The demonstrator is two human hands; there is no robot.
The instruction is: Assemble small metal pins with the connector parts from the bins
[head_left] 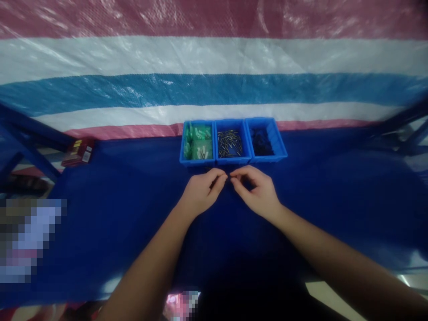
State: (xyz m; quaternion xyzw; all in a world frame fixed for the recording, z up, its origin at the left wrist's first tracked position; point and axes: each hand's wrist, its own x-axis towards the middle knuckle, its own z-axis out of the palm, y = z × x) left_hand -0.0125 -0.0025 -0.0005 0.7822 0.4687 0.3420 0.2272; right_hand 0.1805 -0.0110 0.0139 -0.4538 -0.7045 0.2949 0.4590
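Observation:
My left hand and my right hand are close together over the dark blue table, just in front of three joined blue bins. Both are closed in a pinch, thumb against forefinger, their fingertips almost meeting. Whatever they may hold is too small and dark to make out. Nearest my left hand is the left bin, with green bags and small pale pieces in it. The middle bin holds many thin metallic, pen-refill-like pieces. Dark pieces lie in the right bin.
A dark red box sits at the table's far left corner. Blue metal frame posts stand at both sides. Behind the bins hangs a striped plastic sheet. The blue tabletop spreads out to either side.

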